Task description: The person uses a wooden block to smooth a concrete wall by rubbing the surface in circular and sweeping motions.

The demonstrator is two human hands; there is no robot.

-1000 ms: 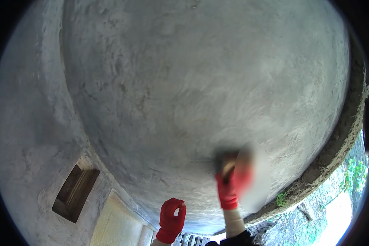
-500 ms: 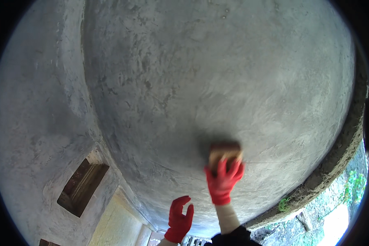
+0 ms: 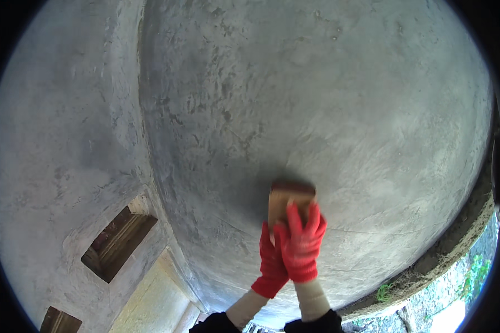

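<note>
A tan wooden block with a dark reddish-brown far end (image 3: 292, 194) lies against the broad grey plastered surface (image 3: 339, 127). My right hand (image 3: 303, 244), in a red glove, grips the block with its fingers spread over the face toward me. My left hand (image 3: 272, 263), also red-gloved, is at the block's near left edge, pressed close against the right hand and partly hidden by it. Its thumb side seems to hold the block's edge. The block's underside, against the plaster, is hidden.
Left of the curved surface runs a ridge (image 3: 144, 122), with a plastered wall beyond it. Two recesses with wooden pieces, one larger (image 3: 119, 244) and one smaller (image 3: 60, 322), open in that wall. A rough edge (image 3: 428, 269) with a green tuft (image 3: 383, 292) borders the right side.
My left hand has come up from the lower left to join the right hand at the block. The block and my right hand have shifted slightly left and up; the view has also shifted.
</note>
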